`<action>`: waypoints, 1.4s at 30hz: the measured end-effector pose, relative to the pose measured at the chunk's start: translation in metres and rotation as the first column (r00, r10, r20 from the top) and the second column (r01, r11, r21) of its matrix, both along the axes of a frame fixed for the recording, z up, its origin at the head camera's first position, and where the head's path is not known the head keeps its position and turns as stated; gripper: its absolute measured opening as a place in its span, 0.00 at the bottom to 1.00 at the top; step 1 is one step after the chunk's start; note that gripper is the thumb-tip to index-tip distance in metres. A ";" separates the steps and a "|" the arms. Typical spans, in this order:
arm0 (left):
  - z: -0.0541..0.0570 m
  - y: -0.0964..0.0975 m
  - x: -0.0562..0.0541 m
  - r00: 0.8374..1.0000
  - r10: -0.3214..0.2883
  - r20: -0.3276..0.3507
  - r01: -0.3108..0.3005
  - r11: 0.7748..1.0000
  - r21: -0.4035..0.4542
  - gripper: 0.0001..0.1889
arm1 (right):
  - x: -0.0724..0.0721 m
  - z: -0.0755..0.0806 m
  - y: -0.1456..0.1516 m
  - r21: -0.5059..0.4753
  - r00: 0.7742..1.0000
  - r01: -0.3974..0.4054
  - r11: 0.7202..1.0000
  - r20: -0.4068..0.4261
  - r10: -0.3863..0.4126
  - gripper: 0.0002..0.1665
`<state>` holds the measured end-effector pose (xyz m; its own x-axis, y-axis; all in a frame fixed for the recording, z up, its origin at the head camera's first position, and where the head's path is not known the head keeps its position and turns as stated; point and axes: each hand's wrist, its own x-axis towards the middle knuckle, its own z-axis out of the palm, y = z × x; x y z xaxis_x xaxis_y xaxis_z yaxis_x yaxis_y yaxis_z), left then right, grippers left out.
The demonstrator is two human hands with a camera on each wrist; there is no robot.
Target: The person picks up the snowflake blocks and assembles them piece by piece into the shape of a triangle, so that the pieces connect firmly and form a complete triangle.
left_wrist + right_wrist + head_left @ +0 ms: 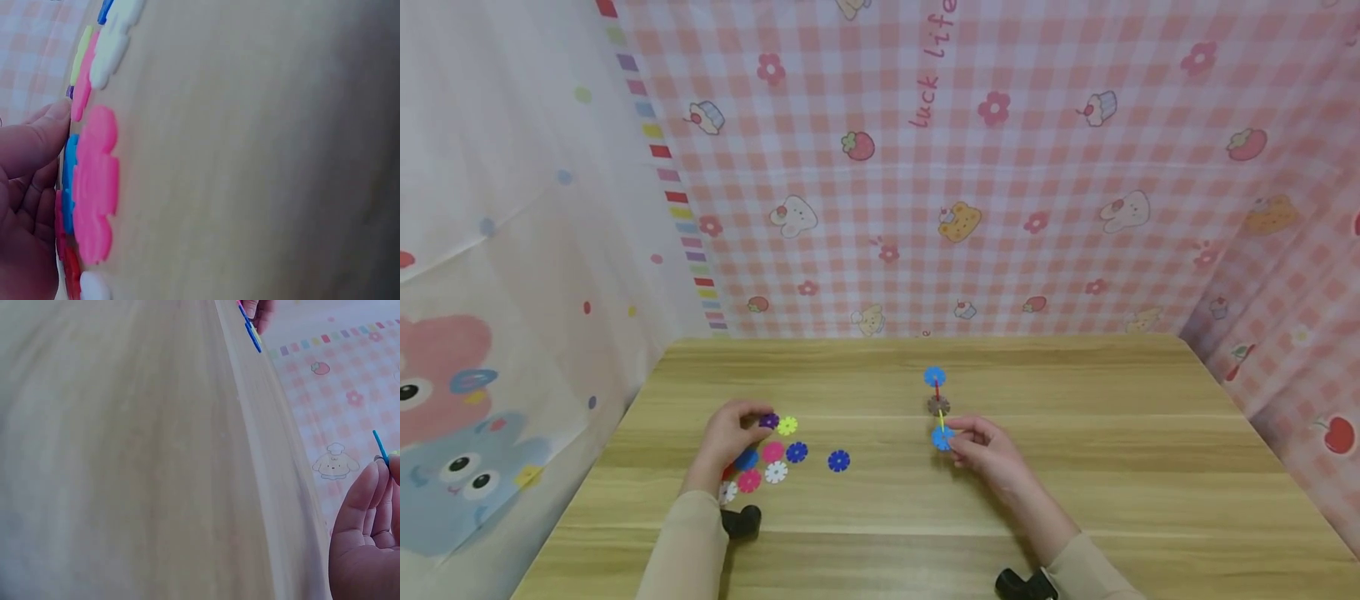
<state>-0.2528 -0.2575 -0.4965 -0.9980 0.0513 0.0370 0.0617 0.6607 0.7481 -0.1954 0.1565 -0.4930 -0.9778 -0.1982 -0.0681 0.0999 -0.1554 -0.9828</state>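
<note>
My right hand (992, 454) pinches a light blue notched plastic disc (942, 438) between thumb and fingertips, at the near end of a joined chain. Beyond it the chain runs through a yellow disc (942, 418) seen edge-on, a grey-brown disc (938, 405), a red disc (937, 389) seen edge-on and another light blue disc (935, 377). On the left, my left hand (730, 433) has thumb and finger about a purple disc (770, 421), beside a yellow-green disc (787, 426). In the left wrist view the thumb tip (60, 109) is right at the purple edge.
Loose discs lie near the left hand: pink (749, 481), white (777, 472), dark blue (797, 452) and several others. One dark blue disc (838, 461) lies apart, toward the middle of the wooden table (887, 500). A checked pink cloth (925, 183) hangs behind.
</note>
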 end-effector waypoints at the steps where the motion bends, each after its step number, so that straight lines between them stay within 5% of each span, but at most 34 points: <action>1: 0.000 0.000 0.000 1.000 -0.004 0.000 0.004 1.000 0.003 0.15 | 0.000 0.000 0.000 0.001 1.000 -0.003 1.000 0.000 0.003 0.22; 11: -0.001 0.000 0.001 0.999 -0.029 0.019 0.029 0.999 0.022 0.12 | 0.000 -0.002 -0.004 0.002 1.000 -0.004 1.000 0.014 0.004 0.25; 25: 0.005 0.011 0.003 0.992 0.077 -0.096 -0.069 0.994 0.089 0.15 | 0.000 0.000 -0.007 -0.008 0.999 0.024 1.000 0.031 -0.023 0.23; 35: 0.029 0.067 0.015 0.979 -0.020 -0.202 0.055 0.984 0.169 0.15 | 0.000 0.002 -0.009 -0.026 0.996 0.062 0.998 0.058 -0.061 0.21; 42: 0.029 0.119 0.031 0.959 -0.121 -0.257 0.186 0.952 0.244 0.13 | 0.001 0.002 -0.011 -0.028 0.997 0.065 0.998 0.047 -0.063 0.19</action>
<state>-0.2220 -0.1383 -0.4670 -0.9395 0.1594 0.3032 0.3424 0.4110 0.8449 -0.1947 0.1456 -0.4913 -0.9845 -0.1380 -0.1085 0.1341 -0.1918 -0.9722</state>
